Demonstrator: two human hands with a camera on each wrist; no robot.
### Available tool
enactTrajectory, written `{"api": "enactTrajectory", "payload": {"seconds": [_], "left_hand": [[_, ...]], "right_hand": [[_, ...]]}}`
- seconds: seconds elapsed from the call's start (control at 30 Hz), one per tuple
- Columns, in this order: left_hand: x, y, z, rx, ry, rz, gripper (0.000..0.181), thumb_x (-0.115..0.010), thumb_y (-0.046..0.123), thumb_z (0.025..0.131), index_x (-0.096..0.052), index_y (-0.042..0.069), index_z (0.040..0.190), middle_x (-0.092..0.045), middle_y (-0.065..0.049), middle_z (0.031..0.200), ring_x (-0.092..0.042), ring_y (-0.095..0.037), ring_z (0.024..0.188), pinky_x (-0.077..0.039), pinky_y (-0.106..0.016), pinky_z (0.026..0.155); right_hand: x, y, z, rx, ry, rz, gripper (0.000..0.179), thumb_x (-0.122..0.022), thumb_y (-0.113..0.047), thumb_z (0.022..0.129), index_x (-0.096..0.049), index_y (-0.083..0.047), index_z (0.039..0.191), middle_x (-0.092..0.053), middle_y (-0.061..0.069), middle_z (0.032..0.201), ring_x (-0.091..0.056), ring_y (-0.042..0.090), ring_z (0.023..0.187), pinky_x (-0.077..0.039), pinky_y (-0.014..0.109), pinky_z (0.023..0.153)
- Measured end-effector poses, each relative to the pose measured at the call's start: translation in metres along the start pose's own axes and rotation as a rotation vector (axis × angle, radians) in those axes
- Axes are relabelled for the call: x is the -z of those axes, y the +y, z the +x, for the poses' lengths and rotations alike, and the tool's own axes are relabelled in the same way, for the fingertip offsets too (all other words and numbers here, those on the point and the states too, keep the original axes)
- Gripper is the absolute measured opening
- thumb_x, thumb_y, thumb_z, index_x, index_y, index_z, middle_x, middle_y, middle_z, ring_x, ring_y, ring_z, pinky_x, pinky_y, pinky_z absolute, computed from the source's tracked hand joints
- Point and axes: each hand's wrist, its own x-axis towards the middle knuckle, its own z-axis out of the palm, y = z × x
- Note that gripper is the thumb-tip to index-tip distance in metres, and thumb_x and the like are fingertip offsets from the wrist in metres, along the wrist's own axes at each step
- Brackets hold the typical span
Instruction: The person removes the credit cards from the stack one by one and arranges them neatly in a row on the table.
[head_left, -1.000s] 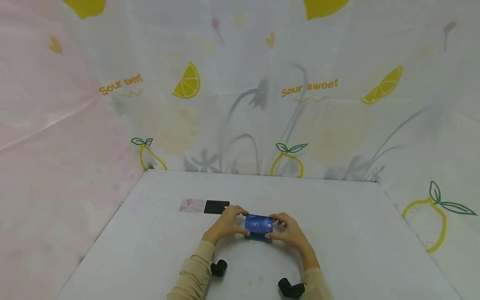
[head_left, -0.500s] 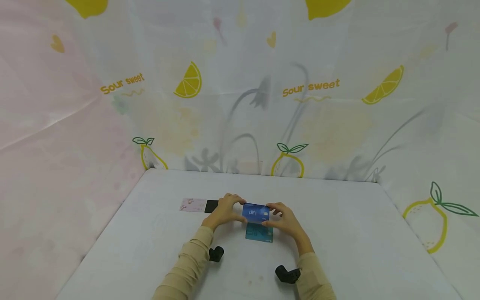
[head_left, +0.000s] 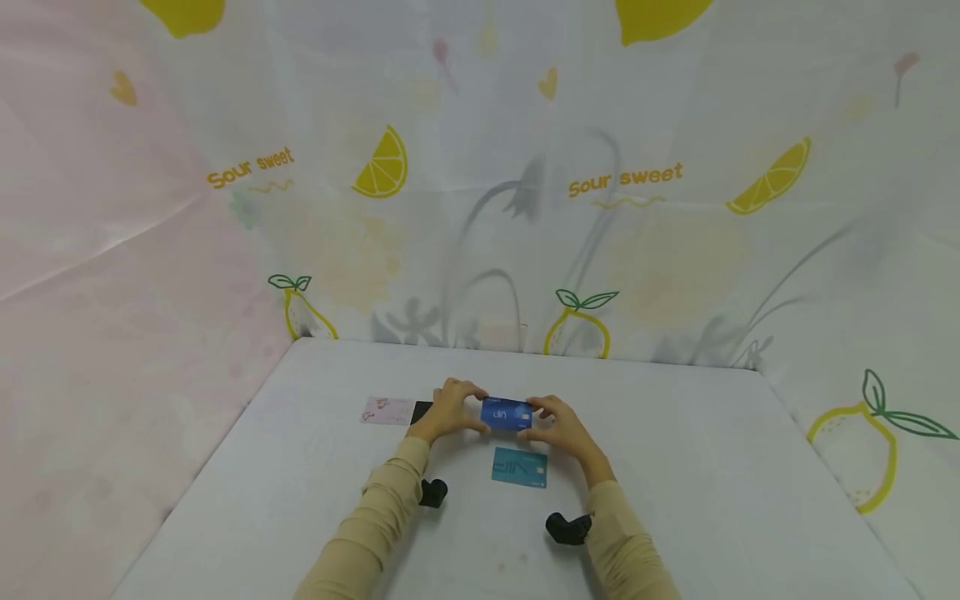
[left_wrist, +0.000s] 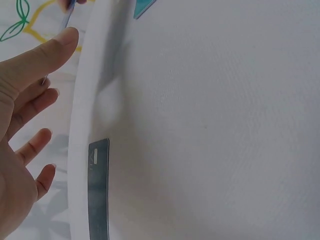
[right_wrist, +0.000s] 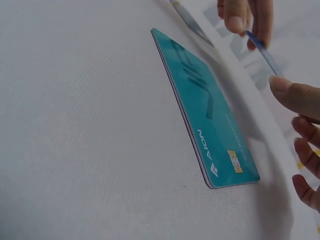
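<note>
the left hand point(head_left: 450, 410) and the right hand point(head_left: 561, 427) pinch one blue card point(head_left: 506, 413), one at each short end. in each, thumb and fingertips stand apart only by the card's depth, thumb on the near edge, fingertips on the far one. holding it by the corners likely leaves the printed face uncovered and keeps it level; in the right wrist view it shows nearly edge-on and seems lifted off the table point(head_left: 675, 450). the left hand's last two fingers splay loosely off the card.

on the near side of the grip, a teal card point(head_left: 519, 467) lies flat, its edge looking layered, so perhaps more than one card. left of the grip, a black card point(head_left: 420, 412), partly behind the left hand, lies end to end with a pink card point(head_left: 386, 410), as if set in a row.

the table is white with a faint weave. beyond the grip, a pale cloth point(head_left: 480, 242) printed with lemons and lettering walls it in. tan sleeves point(head_left: 386, 483) cover the forearms.
</note>
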Motion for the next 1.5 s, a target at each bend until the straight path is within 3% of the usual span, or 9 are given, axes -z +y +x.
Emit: {"api": "enactTrajectory", "payload": {"seconds": [0.23,0.53,0.77,1.2,1.5], "left_hand": [[-0.005,-0.012,0.006,0.057,0.004,0.021,0.057,-0.087,0.030,0.063,-0.067,0.011,0.113,-0.057,-0.012,0.125,-0.035,-0.040,0.123,-0.027,-0.058,0.093],[-0.007,-0.020,0.006,0.087,0.013,0.102,0.056,-0.088,0.033,0.060,-0.070,0.015,0.110,-0.047,-0.014,0.135,-0.028,-0.044,0.127,-0.026,-0.059,0.092],[-0.007,-0.024,0.004,0.127,-0.018,0.130,0.056,-0.088,0.035,0.061,-0.070,0.016,0.111,-0.043,-0.015,0.139,-0.025,-0.045,0.128,-0.023,-0.061,0.093],[-0.003,-0.027,0.000,0.159,-0.067,0.170,0.058,-0.084,0.042,0.065,-0.069,0.019,0.115,-0.037,-0.017,0.144,-0.026,-0.045,0.126,-0.023,-0.061,0.091],[0.000,-0.031,-0.003,0.176,-0.086,0.241,0.059,-0.081,0.047,0.066,-0.068,0.023,0.118,-0.038,-0.015,0.145,-0.026,-0.044,0.128,-0.023,-0.058,0.090]], "right_hand": [[-0.006,0.005,0.008,0.022,-0.009,-0.032,0.057,-0.080,-0.013,0.074,-0.057,0.008,0.121,-0.058,0.018,0.104,-0.055,0.033,0.093,-0.047,0.046,0.083],[-0.015,0.005,0.012,-0.052,-0.014,-0.111,0.059,-0.080,-0.022,0.074,-0.059,0.002,0.123,-0.058,0.014,0.106,-0.054,0.033,0.098,-0.040,0.056,0.083],[-0.023,0.005,0.015,-0.111,-0.047,-0.188,0.058,-0.079,-0.028,0.075,-0.060,-0.004,0.124,-0.057,0.014,0.112,-0.050,0.031,0.102,-0.031,0.056,0.087],[-0.021,0.004,0.021,-0.128,-0.109,-0.225,0.058,-0.078,-0.030,0.076,-0.059,-0.007,0.126,-0.055,0.014,0.115,-0.047,0.032,0.107,-0.030,0.056,0.090],[-0.021,0.002,0.022,-0.149,-0.107,-0.249,0.059,-0.079,-0.032,0.075,-0.060,-0.008,0.125,-0.055,0.014,0.115,-0.047,0.033,0.106,-0.031,0.055,0.088]]}}
